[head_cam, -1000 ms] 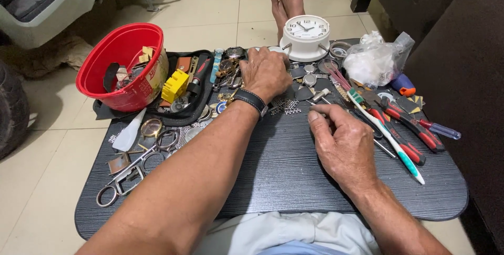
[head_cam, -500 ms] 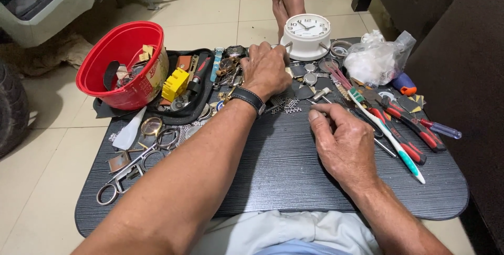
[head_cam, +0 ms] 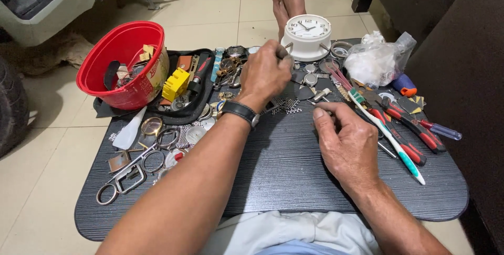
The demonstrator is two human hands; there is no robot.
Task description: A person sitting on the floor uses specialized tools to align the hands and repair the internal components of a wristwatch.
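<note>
**Left hand lifts a small metal piece beside the clock**

While my right hand (head_cam: 350,140) rests low on the dark ribbed desk (head_cam: 294,181), my left hand (head_cam: 266,72) has changed most: half a second ago it lay flat and spread among the watch parts, and now its grip is pressed together around a thin metal piece (head_cam: 286,46), raised just in front of the white alarm clock (head_cam: 308,34). Only the tip of that piece shows above my knuckles, so I cannot tell what it is. It sits touching my fingertips, just left of the clock's base.

My right hand has barely shifted. Its fingers are curled, thumb and forefinger drawn close near a small silver pin (head_cam: 321,94) that lies below the clock, but I cannot tell whether they pinch anything.

Taking the clock as the landmark: the loose watch cases (head_cam: 310,74) lie directly below it, the scatter of tiny steel beads (head_cam: 286,105) below and slightly left, the red bowl (head_cam: 123,63) far to its left, the crumpled plastic bag (head_cam: 375,58) just to its right, and the red-handled pliers (head_cam: 407,126) and toothbrush (head_cam: 386,134) below right.

I judge that picking has begun: one part is off the desk.
</note>
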